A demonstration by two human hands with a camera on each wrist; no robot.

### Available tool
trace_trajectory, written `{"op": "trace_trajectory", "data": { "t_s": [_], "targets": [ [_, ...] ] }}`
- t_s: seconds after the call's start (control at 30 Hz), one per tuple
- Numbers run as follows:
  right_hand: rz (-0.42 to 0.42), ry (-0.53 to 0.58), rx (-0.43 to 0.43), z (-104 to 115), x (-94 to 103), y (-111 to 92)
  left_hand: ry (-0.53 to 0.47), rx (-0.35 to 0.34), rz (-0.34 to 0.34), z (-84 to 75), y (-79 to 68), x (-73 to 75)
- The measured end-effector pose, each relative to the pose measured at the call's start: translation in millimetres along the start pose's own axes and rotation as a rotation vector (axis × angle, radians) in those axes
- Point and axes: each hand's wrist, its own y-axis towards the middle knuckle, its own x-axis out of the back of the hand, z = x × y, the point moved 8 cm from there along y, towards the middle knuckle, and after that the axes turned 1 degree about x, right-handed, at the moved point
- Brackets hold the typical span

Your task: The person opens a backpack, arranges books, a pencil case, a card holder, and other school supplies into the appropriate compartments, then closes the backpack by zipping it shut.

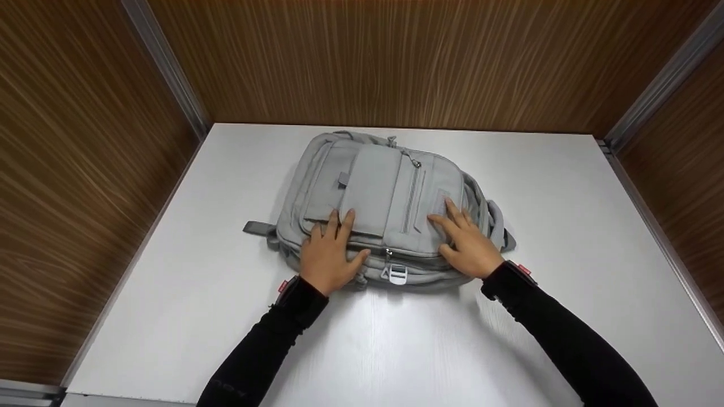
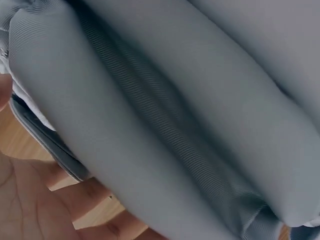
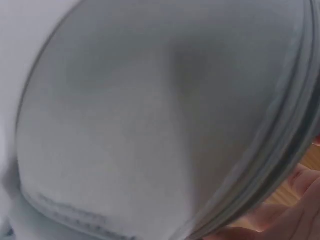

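Observation:
A grey backpack [image 1: 370, 186] lies flat with its front pockets facing up. My left hand [image 1: 328, 257] rests with fingers spread on the near side of the bag, at the edge of its front flap. Over the lower right front, the fingers of my right hand [image 1: 466, 246] touch the fabric beside a small patch. Between the hands hangs a light metal buckle [image 1: 398, 275] at the near side, close to a zipper pull [image 1: 388, 252]. The left wrist view shows padded grey fabric [image 2: 100, 130] beyond the palm; the right wrist view shows a rounded panel [image 3: 115, 135].
The bag lies on a white table [image 1: 169, 305]. Wood-grain panels [image 1: 396, 62] stand behind and on both sides, joined by metal posts [image 1: 167, 68]. A dark strap end [image 1: 258, 228] sticks out left of the bag, with looped straps [image 1: 496, 223] on its right.

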Motion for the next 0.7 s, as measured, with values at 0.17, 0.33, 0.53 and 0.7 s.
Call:
{"op": "trace_trajectory", "data": {
  "t_s": [0.17, 0.33, 0.53, 0.7],
  "targets": [
    [-0.029, 0.011, -0.008, -5.2, 4.8, 0.3, 0.015, -0.015, -0.026, -7.9, -5.3, 2.1],
    [-0.138, -0.039, 0.032, 9.0, 12.7, -3.8, 0.02, -0.013, -0.019, -9.2, -5.2, 1.7],
    [-0.246, -0.093, 0.14, 39.9, 19.6, -9.9, 0.002, -0.017, -0.011, -7.9, -3.4, 3.1],
    [-0.294, -0.103, 0.249, 67.8, 19.4, -15.6, -0.064, -0.019, -0.005, -4.6, -2.3, 11.3]
  ]
}}
